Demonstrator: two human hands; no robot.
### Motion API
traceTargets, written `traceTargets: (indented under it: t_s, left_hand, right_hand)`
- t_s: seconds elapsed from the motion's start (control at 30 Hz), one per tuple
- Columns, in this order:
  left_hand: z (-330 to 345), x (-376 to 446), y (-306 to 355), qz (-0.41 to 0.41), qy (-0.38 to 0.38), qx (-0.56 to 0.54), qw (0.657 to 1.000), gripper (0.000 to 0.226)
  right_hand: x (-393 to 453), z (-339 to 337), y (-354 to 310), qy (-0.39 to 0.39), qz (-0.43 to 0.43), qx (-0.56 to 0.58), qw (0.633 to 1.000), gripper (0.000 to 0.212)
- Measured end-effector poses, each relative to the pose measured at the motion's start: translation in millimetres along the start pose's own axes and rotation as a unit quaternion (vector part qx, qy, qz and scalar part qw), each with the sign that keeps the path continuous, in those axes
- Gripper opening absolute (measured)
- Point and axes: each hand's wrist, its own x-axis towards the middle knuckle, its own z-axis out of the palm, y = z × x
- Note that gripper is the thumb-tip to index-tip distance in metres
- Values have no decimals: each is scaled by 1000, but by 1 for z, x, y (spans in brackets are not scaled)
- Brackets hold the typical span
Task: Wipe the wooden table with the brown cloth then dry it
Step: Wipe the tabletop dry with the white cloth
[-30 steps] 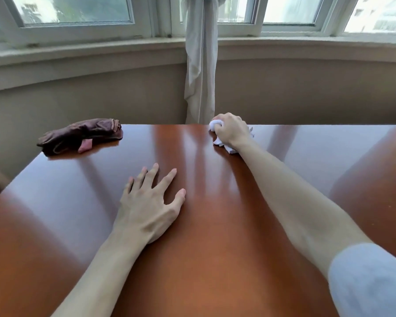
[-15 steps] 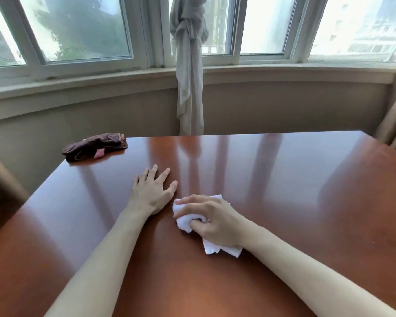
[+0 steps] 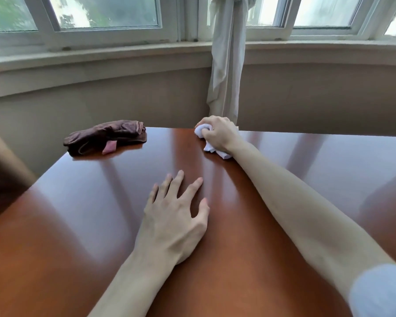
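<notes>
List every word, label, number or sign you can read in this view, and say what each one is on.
No text can be read anywhere in this view.
The pink tag on the brown cloth: no print shows on it.
The white cloth in the right hand, the wooden table, the curtain and the left hand: no lettering or marks.
</notes>
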Motion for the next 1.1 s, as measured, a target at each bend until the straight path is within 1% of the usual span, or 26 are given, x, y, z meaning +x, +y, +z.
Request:
traceTargets:
  t_s: [0.1, 0.17, 0.4, 0.53, 0.63, 0.73, 0.83, 0.93, 1.0, 1.1]
  left_hand:
    - [-1, 2, -5, -2, -8, -4, 1000, 59]
    - [-5, -1, -2, -7, -16, -12, 1000, 57]
    - [-6, 5, -2, 3, -20, 6, 1000, 57]
    - [-6, 6, -4, 5, -35, 24, 999, 62]
    - [-8, 1, 0, 9, -41, 31, 999, 61]
    - [-8, -1, 1, 9, -40, 38, 998, 62]
    - [-7, -3, -1, 16, -36, 39, 998, 66]
    - [-7, -5, 0, 19, -24, 31, 999, 59]
    - [-8, -6, 1, 12, -20, 21, 1000, 58]
    - [-8, -5, 1, 8, -12, 23, 1000, 69]
  right_hand:
    - [-3, 3, -6, 10, 3, 12, 1000, 27]
    - [-33, 0, -11, 15, -5, 24, 1000, 25]
    - [-198, -23, -30, 24, -37, 40, 998, 24]
    - [-294, -37, -47, 29, -61, 48, 997, 22]
    - [-328, -45, -44, 19, -60, 65, 996, 21]
    - [-300, -50, -31, 24, -35, 36, 998, 21]
    - [-242, -55, 0, 54, 34, 6, 998, 22]
    - [-177, -58, 37, 97, 95, -11, 991, 23]
    - [-134, -57, 57, 117, 113, -19, 987, 27]
    - [-76, -57, 83, 128, 128, -37, 983, 31]
